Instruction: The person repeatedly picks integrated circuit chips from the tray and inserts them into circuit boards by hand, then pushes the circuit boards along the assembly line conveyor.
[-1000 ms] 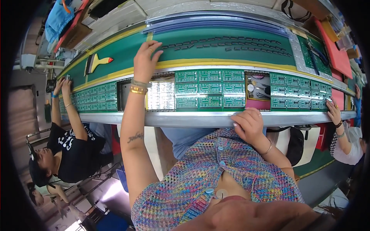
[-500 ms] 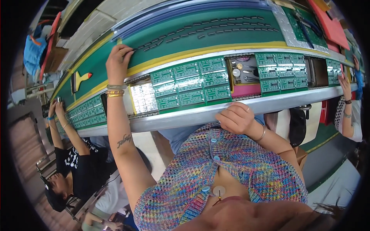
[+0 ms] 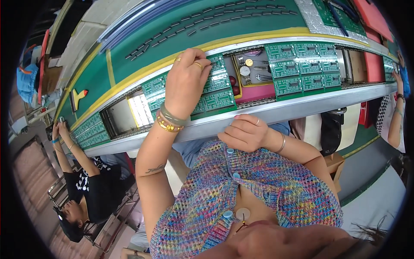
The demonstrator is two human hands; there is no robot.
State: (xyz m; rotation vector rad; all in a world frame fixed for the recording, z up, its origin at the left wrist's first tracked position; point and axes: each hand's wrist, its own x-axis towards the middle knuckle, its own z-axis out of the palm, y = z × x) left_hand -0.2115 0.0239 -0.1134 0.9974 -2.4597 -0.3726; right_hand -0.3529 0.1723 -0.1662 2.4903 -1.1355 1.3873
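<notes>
My left hand (image 3: 187, 82) is over a green circuit board panel (image 3: 220, 100) in the metal-railed line. Its thumb and fingertips are pinched together at the panel's upper part; anything between them is too small to make out. My right hand (image 3: 245, 133) is loosely curled against the near metal rail (image 3: 198, 128), thumb on the rail's edge, with nothing visible in it. Beyond the line, several small black chips (image 3: 198, 20) lie in rows on the green mat (image 3: 164, 49). To the right in the line is another board panel (image 3: 304, 69) with dark chips on it.
Between the panels, a tray of small parts (image 3: 254, 71) shows through a gap. A yellow-handled brush (image 3: 78, 98) lies at the far left, pliers (image 3: 338, 19) at the upper right. One co-worker's hands (image 3: 61, 129) are at the left, another's arm (image 3: 396, 116) at the right.
My left hand has moved from the left end of the chip rows, rightward and nearer, onto the board panel. My right hand stays by the rail. The view has shifted slightly.
</notes>
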